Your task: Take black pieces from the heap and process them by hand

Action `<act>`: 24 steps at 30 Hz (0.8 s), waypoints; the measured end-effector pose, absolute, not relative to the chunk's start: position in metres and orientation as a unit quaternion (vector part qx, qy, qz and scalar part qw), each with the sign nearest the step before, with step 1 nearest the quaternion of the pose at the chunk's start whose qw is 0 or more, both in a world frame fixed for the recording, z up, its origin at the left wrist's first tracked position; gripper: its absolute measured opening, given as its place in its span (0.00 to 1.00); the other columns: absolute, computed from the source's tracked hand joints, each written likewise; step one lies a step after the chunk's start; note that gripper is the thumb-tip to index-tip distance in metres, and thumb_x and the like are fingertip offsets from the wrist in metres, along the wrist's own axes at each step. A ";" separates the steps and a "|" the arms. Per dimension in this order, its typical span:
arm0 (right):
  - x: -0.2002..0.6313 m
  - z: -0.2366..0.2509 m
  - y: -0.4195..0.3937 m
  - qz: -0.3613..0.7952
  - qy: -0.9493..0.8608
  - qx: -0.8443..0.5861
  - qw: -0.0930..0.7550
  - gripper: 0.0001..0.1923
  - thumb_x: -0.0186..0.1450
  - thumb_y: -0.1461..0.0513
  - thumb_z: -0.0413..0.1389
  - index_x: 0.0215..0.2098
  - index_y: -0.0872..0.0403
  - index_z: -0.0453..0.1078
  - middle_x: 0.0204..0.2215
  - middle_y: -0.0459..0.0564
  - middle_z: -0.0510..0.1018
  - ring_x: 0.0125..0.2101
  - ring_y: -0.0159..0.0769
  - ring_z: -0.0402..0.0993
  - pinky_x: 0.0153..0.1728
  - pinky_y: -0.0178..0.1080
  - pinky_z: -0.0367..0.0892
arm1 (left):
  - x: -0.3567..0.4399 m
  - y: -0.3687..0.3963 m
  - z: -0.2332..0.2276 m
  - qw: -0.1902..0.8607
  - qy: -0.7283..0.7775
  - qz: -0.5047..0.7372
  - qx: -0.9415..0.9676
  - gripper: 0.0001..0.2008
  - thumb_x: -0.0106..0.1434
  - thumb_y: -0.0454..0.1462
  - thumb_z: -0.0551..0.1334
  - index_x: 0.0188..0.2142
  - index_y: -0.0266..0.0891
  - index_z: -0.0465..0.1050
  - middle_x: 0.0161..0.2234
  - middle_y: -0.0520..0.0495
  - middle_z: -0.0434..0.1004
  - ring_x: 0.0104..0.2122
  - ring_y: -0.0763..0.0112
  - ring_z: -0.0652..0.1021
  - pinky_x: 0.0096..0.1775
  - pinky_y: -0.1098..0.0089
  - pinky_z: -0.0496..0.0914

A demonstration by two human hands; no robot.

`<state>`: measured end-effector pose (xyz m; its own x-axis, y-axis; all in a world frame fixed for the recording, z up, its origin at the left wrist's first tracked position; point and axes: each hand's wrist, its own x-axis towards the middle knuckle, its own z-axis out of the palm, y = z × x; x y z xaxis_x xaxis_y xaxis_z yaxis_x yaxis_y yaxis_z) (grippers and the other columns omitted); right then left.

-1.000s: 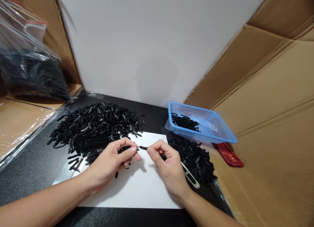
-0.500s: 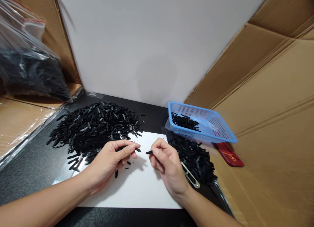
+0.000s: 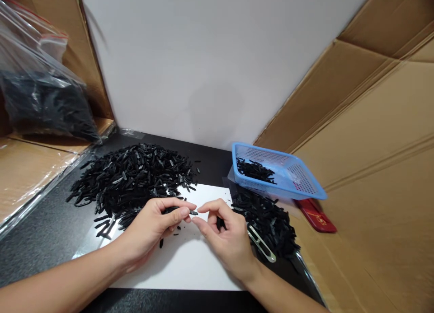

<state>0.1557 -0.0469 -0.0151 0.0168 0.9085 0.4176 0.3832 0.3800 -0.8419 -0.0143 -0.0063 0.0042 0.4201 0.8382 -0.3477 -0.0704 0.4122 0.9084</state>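
Note:
My left hand [image 3: 154, 225] holds a small bundle of black plastic strips [image 3: 176, 211] over the white sheet [image 3: 190, 263], pinching them between thumb and fingers. My right hand [image 3: 225, 238] meets it, with thumb and forefinger at the tip of a strip that sticks out of the left hand. A black strip is also tucked under the curled right fingers, and a metal clip [image 3: 261, 244] juts out past that hand. A big pile of black strips [image 3: 132, 175] lies just behind the left hand. A smaller pile [image 3: 267, 220] lies right of the right hand.
A blue mesh basket [image 3: 298, 179] with a few black strips stands at the right, a red flat object [image 3: 315, 216] beside it. A clear bag of black parts [image 3: 44, 100] sits at the left on cardboard. Cardboard walls rise left and right, a white board behind.
My right hand drew a single strip away from the left hand to the right, then came back. Its fingertips now touch the strip sticking out of the left hand.

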 end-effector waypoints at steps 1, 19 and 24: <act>0.155 -0.015 -0.047 0.238 -0.660 -0.492 0.516 0.01 0.62 0.64 0.60 0.34 0.53 0.72 0.16 0.35 0.57 0.16 0.26 0.55 0.20 0.31 0.54 | -0.015 -0.006 0.004 0.719 0.432 0.315 0.444 0.16 0.53 0.46 0.72 0.36 0.36 0.82 0.17 0.58 0.62 0.20 0.79 0.54 0.23 0.73 0.46; 0.160 -0.017 -0.042 0.321 -0.569 -0.518 0.552 0.09 0.62 0.57 0.61 0.28 0.53 0.75 0.18 0.41 0.66 0.21 0.31 0.60 0.24 0.35 0.57 | -0.011 -0.007 0.008 0.778 0.411 0.303 0.367 0.12 0.64 0.41 0.63 0.46 0.40 0.72 0.29 0.52 0.75 0.21 0.80 0.61 0.23 0.77 0.51; 0.161 -0.016 -0.040 0.348 -0.537 -0.525 0.561 0.09 0.60 0.57 0.62 0.27 0.53 0.75 0.19 0.42 0.68 0.22 0.32 0.61 0.26 0.35 0.59 | -0.011 -0.008 0.009 0.774 0.398 0.297 0.393 0.08 0.64 0.42 0.63 0.39 0.40 0.70 0.30 0.51 0.77 0.21 0.81 0.61 0.24 0.77 0.51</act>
